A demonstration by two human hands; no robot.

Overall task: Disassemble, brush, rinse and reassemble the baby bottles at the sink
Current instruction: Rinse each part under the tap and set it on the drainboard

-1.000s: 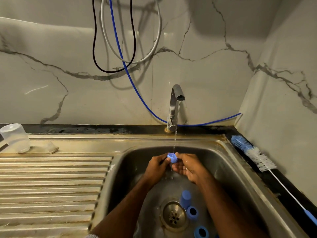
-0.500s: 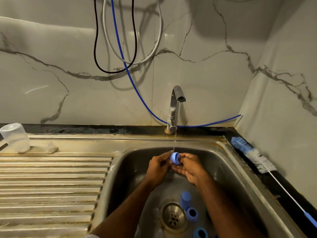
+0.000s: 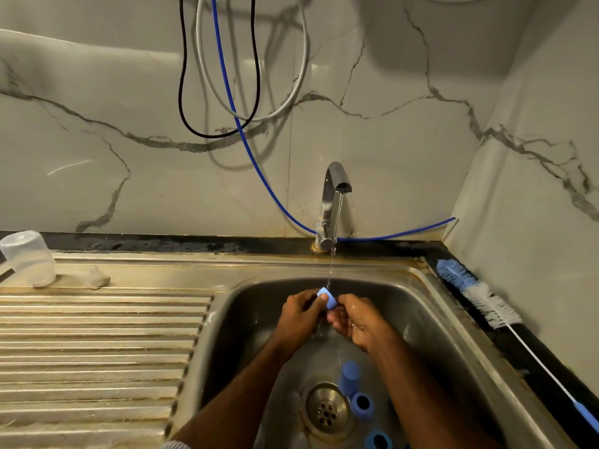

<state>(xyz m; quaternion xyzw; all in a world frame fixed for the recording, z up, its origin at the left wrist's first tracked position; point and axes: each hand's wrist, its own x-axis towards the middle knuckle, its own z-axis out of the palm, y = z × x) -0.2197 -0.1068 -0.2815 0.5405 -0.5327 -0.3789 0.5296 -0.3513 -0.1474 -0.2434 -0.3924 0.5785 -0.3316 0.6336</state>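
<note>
A small blue bottle part (image 3: 328, 297) is held under the thin stream from the tap (image 3: 334, 202), over the steel sink (image 3: 431, 322). My left hand (image 3: 299, 319) pinches it with thumb and fingers. My right hand (image 3: 358, 320) is cupped against its lower side, fingers curled, wet. On the sink floor beside the drain (image 3: 326, 411) lie more blue parts: a cap (image 3: 349, 377), a ring (image 3: 362, 405) and another ring (image 3: 377, 440) at the bottom edge.
A blue-and-white bottle brush (image 3: 479, 294) lies on the dark counter right of the sink, its handle running toward the lower right. A clear plastic cup (image 3: 29, 257) stands upside down at the far left of the ribbed drainboard (image 3: 97, 351). Cables and a blue hose hang on the marble wall.
The blue part has been turned between my fingers under the stream, from its open face toward me to its side. Both hands stayed in place.
</note>
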